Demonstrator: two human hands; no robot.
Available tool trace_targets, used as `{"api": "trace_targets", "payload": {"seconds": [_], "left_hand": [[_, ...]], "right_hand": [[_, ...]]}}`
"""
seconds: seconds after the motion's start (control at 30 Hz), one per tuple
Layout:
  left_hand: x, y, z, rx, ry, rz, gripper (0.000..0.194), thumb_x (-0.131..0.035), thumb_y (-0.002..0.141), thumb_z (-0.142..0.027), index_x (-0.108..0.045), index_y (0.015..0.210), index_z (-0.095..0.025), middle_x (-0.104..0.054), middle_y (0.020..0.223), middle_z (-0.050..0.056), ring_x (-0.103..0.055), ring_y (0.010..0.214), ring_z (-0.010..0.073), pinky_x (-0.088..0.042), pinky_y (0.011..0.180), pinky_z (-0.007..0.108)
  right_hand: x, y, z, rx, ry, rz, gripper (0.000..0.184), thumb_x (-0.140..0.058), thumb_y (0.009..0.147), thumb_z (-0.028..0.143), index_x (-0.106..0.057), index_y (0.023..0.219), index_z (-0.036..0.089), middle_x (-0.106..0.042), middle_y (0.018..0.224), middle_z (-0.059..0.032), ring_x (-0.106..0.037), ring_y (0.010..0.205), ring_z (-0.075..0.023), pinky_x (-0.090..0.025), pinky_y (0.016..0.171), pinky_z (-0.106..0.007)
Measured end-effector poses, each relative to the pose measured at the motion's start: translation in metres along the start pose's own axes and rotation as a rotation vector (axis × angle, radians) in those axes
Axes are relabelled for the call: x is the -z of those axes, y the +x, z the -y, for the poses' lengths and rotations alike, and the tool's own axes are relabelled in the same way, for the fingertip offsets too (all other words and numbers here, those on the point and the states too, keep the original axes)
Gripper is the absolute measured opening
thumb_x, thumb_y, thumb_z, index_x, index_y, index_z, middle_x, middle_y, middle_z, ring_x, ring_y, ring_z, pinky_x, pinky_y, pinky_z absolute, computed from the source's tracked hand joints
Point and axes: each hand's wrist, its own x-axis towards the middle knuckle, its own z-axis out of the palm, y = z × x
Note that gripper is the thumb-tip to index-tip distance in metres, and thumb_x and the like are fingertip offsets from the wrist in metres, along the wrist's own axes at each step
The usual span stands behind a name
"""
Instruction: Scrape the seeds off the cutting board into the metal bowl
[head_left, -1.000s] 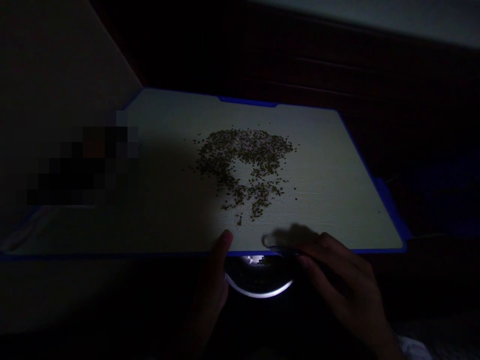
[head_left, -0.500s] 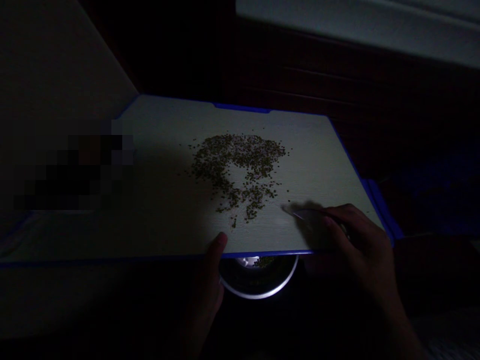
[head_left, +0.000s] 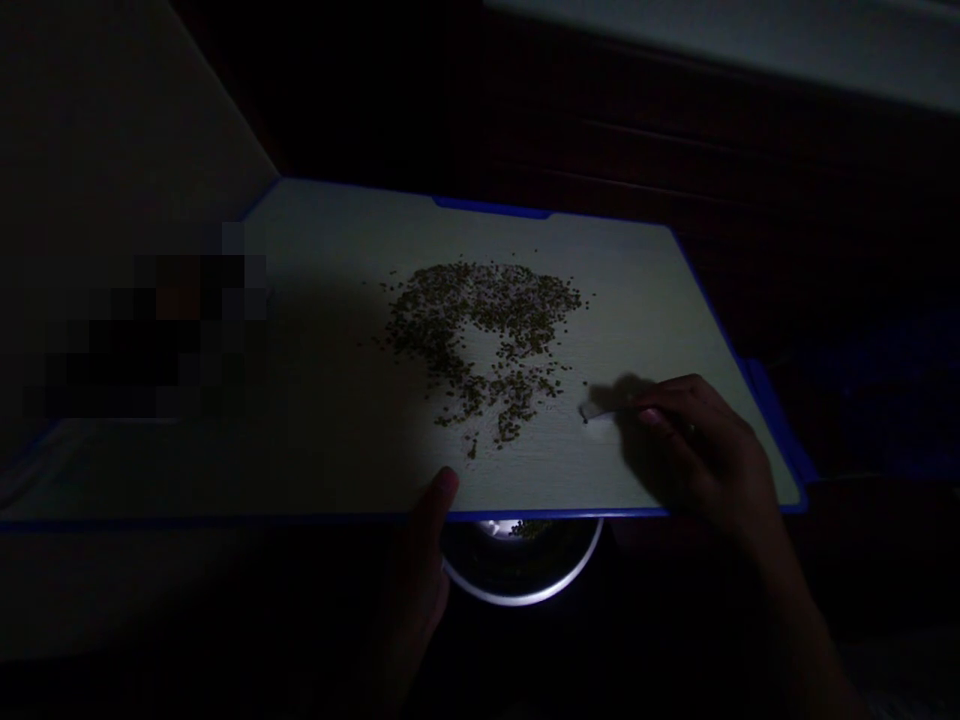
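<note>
A scatter of small greenish grains (head_left: 487, 335) lies on a pale board with a blue rim (head_left: 525, 515), lit in an otherwise dark scene. My right hand (head_left: 697, 450) rests on the board to the right of the grains, its fingers pinched on a small flat pale piece (head_left: 596, 409) whose tip touches the board. My left hand (head_left: 420, 580) is at the board's near edge, thumb up on the rim, beside a round bowl (head_left: 525, 565) held below the edge. A few grains show inside the bowl.
A blurred dark patch (head_left: 150, 335) sits at the board's left. A dark wooden surface (head_left: 675, 150) runs behind the board, and a pale strip (head_left: 750, 40) crosses the top right. A pale wall (head_left: 97, 150) stands at the left.
My right hand moved from the board's near edge by the bowl up and to the right onto the board, carrying the pale piece. The left hand and bowl stayed put.
</note>
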Motion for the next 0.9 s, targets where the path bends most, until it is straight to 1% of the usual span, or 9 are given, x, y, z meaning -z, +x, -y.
{"api": "trace_targets", "payload": {"seconds": [0.07,0.2,0.4,0.53,0.63,0.73,0.9], "left_hand": [[0.001,-0.001,0.0,-0.023,0.013,0.001,0.051,-0.078,0.084,-0.044,-0.068,0.132,-0.031,-0.074,0.134,0.007,-0.052,0.147,0.0335,-0.044,0.121,0.049],[0.001,-0.003,0.0,-0.086,0.041,-0.024,0.052,-0.077,0.084,-0.043,-0.066,0.134,-0.034,-0.073,0.138,0.005,-0.045,0.152,0.0315,-0.044,0.121,0.047],[-0.003,-0.007,-0.007,-0.036,0.07,-0.08,0.06,-0.079,0.084,-0.043,-0.061,0.14,-0.032,-0.07,0.143,0.004,-0.046,0.151,0.0309,-0.039,0.124,0.049],[-0.001,-0.006,-0.007,-0.013,0.062,-0.08,0.06,-0.08,0.084,-0.044,-0.062,0.14,-0.031,-0.071,0.14,0.004,-0.05,0.149,0.0304,-0.04,0.124,0.049],[0.001,-0.004,-0.004,-0.003,0.045,-0.067,0.062,-0.082,0.081,-0.046,-0.063,0.139,-0.028,-0.074,0.136,0.006,-0.053,0.146,0.0316,-0.041,0.123,0.05],[0.001,-0.003,-0.002,-0.01,0.03,-0.037,0.058,-0.081,0.082,-0.047,-0.067,0.135,-0.03,-0.076,0.132,0.006,-0.054,0.145,0.0317,-0.043,0.122,0.049],[0.0,-0.005,-0.003,-0.02,0.044,-0.07,0.052,-0.081,0.082,-0.044,-0.068,0.131,-0.033,-0.075,0.133,0.004,-0.051,0.148,0.0305,-0.04,0.123,0.048]], "right_hand": [[0.002,-0.004,0.001,-0.002,-0.002,0.016,0.018,-0.058,0.103,0.028,-0.076,0.104,0.027,-0.067,0.101,-0.0058,-0.067,0.095,-0.0206,-0.053,0.08,-0.036],[0.002,-0.011,0.003,-0.004,0.004,0.015,0.018,-0.058,0.103,0.027,-0.075,0.106,0.026,-0.068,0.102,-0.006,-0.067,0.096,-0.0201,-0.053,0.08,-0.036],[-0.001,-0.019,0.01,-0.013,0.022,-0.002,0.015,-0.061,0.102,0.03,-0.075,0.105,0.025,-0.07,0.1,-0.0059,-0.068,0.092,-0.0204,-0.054,0.076,-0.034],[-0.005,-0.026,0.019,-0.006,0.025,0.02,0.016,-0.059,0.103,0.028,-0.075,0.107,0.025,-0.07,0.099,-0.0056,-0.068,0.09,-0.0199,-0.053,0.073,-0.033],[-0.008,-0.031,0.026,-0.007,0.028,0.014,0.016,-0.059,0.103,0.027,-0.075,0.108,0.025,-0.071,0.098,-0.0049,-0.069,0.09,-0.0193,-0.054,0.074,-0.033],[-0.012,-0.035,0.031,-0.002,0.039,0.019,0.016,-0.06,0.103,0.026,-0.075,0.109,0.025,-0.073,0.098,-0.0045,-0.069,0.09,-0.0189,-0.055,0.075,-0.033],[-0.017,-0.037,0.038,0.004,0.064,0.036,0.02,-0.061,0.103,0.026,-0.076,0.115,0.025,-0.073,0.098,-0.0043,-0.069,0.089,-0.0183,-0.055,0.074,-0.032]]}}
